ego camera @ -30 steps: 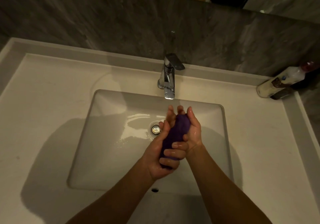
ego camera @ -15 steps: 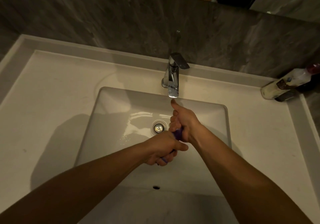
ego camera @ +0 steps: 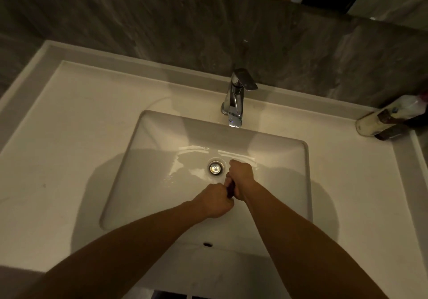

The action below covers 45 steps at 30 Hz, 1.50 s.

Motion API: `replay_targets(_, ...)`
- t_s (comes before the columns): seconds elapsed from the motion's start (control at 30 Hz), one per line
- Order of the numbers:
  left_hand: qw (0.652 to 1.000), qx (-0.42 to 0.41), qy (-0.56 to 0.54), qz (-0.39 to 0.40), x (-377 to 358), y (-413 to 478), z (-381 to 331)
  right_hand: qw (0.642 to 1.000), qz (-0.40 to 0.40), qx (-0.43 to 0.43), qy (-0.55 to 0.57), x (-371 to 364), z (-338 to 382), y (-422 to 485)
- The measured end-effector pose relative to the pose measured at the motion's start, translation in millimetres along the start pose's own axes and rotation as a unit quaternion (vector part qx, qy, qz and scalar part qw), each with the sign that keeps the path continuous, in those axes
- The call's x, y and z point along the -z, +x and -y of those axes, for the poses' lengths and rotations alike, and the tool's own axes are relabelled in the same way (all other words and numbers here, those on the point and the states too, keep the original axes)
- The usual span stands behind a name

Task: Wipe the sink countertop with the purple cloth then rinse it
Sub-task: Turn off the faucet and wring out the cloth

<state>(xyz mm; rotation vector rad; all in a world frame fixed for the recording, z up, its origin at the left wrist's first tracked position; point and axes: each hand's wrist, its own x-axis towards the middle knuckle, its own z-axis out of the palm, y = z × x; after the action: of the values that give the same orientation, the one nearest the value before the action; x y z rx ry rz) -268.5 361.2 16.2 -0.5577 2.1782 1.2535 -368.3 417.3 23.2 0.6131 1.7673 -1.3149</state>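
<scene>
Both fists are clenched end to end over the white sink basin [ego camera: 162, 159], just right of the drain [ego camera: 217, 167]. My left hand [ego camera: 216, 200] grips the near end of the purple cloth [ego camera: 230, 189], my right hand [ego camera: 240, 176] the far end. Only a thin dark sliver of the cloth shows between the fists; the rest is hidden inside them. The basin floor around the drain is wet and shiny. The chrome tap [ego camera: 236, 99] stands at the back of the basin, and no water stream is visible from its spout.
The pale countertop [ego camera: 69, 136] spreads wide to the left and narrower to the right. A white bottle [ego camera: 391, 115] lies tilted in the back right corner against the dark stone wall [ego camera: 162, 25]. An overflow hole [ego camera: 207, 244] sits in the near rim.
The hands went from holding the cloth upright, mostly visible, to closing over it as fists, and lowered deeper into the basin, away from the spout.
</scene>
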Motion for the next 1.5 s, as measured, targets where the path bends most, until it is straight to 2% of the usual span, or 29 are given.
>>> replay_targets(0.07,0.998,0.008,-0.067,-0.002,5.7,-3.0,1.4,0.998,0.047,0.008,0.052,4.0,2.5,-5.3)
replay_targets(0.17,0.977,-0.003,-0.211,0.006,15.4,-15.6,2.3,0.993,0.114,0.035,0.005,19.4,7.1,-15.9)
replay_targets(0.27,0.966,-0.070,-0.248,-0.013,18.9,-34.5,-0.1,0.984,0.162,0.063,-0.042,31.7,5.4,-23.2)
replay_targets(0.37,0.954,-0.081,-0.286,-0.040,18.4,-51.9,4.1,0.978,0.176,0.091,-0.066,34.0,4.5,-28.0)
replay_targets(0.5,0.913,-0.061,-0.381,-0.131,21.2,-75.1,15.3,0.966,0.213,0.111,-0.098,31.4,14.3,-41.3)
replay_targets(0.6,0.868,-0.064,-0.450,-0.198,31.1,-91.5,23.7,0.954,0.255,0.152,-0.051,24.1,21.6,-59.5)
replay_targets(0.7,0.839,-0.066,-0.478,-0.250,45.5,-100.9,38.6,0.938,0.294,0.182,-0.030,14.0,22.9,-71.6)
replay_targets(0.77,0.816,-0.081,-0.491,-0.294,58.2,-107.3,43.5,0.920,0.315,0.217,-0.082,7.0,23.9,-76.3)
replay_targets(0.87,0.797,-0.093,-0.500,-0.326,80.9,-114.6,55.1,0.884,0.328,0.248,-0.220,-5.3,32.9,-85.1)
replay_targets(0.97,0.795,-0.111,-0.507,-0.313,100.5,-123.6,71.6,0.829,0.334,0.276,-0.353,-19.6,48.2,-88.7)
replay_targets(1.03,0.786,-0.118,-0.538,-0.282,114.3,-131.2,90.6,0.808,0.312,0.318,-0.387,-35.2,57.0,-88.6)
replay_targets(1.1,0.788,-0.119,-0.566,-0.211,132.2,-139.3,113.0,0.802,0.276,0.374,-0.374,-56.8,64.0,-94.0)
replay_targets(1.17,0.796,-0.125,-0.581,-0.115,154.3,-146.4,134.6,0.780,0.260,0.433,-0.369,-84.4,69.1,-106.4)
replay_targets(1.23,0.810,-0.130,-0.570,-0.041,180.1,-153.2,148.2,0.754,0.280,0.458,-0.378,-117.2,72.5,-120.4)
replay_targets(1.3,0.843,-0.127,-0.522,-0.008,209.5,-155.2,155.7,0.725,0.308,0.465,-0.403,-152.2,76.9,-131.5)
replay_targets(1.4,0.896,-0.139,-0.420,-0.029,253.0,-147.6,167.5,0.678,0.327,0.471,-0.460,-202.5,85.3,-137.3)
replay_targets(1.43,0.903,-0.137,-0.403,-0.058,265.6,-144.6,173.7,0.679,0.323,0.467,-0.466,-217.3,88.5,-136.0)
replay_targets(1.5,0.895,-0.132,-0.406,-0.131,286.8,-140.9,188.7,0.715,0.298,0.453,-0.442,-241.1,95.4,-129.1)
